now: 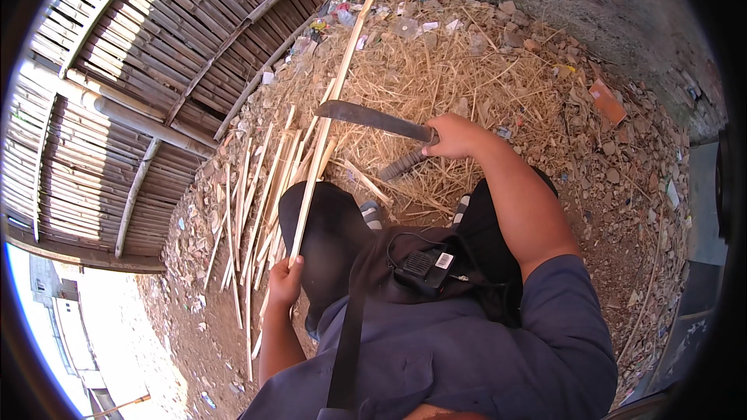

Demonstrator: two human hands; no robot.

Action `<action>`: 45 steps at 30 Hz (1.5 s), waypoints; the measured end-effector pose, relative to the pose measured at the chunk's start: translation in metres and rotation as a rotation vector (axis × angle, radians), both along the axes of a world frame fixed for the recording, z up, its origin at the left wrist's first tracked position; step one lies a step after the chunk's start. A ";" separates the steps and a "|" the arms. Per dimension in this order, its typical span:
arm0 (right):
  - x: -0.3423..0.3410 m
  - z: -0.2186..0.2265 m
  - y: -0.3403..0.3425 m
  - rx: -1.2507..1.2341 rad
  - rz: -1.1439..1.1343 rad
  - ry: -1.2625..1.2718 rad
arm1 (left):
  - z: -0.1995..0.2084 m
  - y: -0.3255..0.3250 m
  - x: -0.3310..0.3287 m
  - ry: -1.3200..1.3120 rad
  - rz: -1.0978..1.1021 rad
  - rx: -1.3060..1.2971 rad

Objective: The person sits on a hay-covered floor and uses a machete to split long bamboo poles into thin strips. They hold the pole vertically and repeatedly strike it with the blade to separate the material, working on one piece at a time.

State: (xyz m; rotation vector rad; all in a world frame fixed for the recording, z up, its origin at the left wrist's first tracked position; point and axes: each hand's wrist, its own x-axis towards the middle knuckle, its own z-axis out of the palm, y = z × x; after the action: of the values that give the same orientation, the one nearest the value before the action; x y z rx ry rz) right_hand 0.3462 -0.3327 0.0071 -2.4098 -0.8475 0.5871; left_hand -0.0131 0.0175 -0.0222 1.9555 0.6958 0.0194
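Note:
My left hand [284, 284], closed, grips the near end of a long, pale bamboo strip [313, 187]. The strip slants up and away past my left knee toward the far wall. In my closed right hand [457, 137] is a machete [373, 119], its dark blade pointing left. Near its tip the blade crosses the strip; whether they touch I cannot tell. Just below the right hand is a dark, ribbed, rod-like piece [403, 164], partly hidden at its upper end. A loose bundle of split bamboo strips [268, 179] lies on the ground left of my knee.
A bamboo slat wall [148, 39] rises on the left, and a brick wall [622, 8] stands at the back right. Straw-like shavings [436, 62], rubble and litter cover the ground ahead. A broken orange brick [607, 103] lies at right. A black device [424, 268] with a cable rests at my lap.

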 end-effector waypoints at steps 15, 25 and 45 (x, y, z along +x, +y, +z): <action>0.000 -0.002 0.001 0.037 0.013 0.011 | -0.006 0.007 -0.002 -0.002 0.001 -0.108; 0.000 -0.002 0.002 0.018 0.018 0.037 | -0.013 0.017 -0.005 0.021 -0.034 -0.065; -0.003 -0.008 0.007 0.002 0.065 0.012 | -0.011 0.015 -0.002 -0.040 0.014 -0.236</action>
State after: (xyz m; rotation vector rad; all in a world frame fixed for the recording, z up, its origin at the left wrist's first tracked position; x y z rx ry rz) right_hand 0.3435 -0.3260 -0.0014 -2.3819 -0.9234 0.6244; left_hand -0.0152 0.0322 -0.0327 1.7198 0.6550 -0.0140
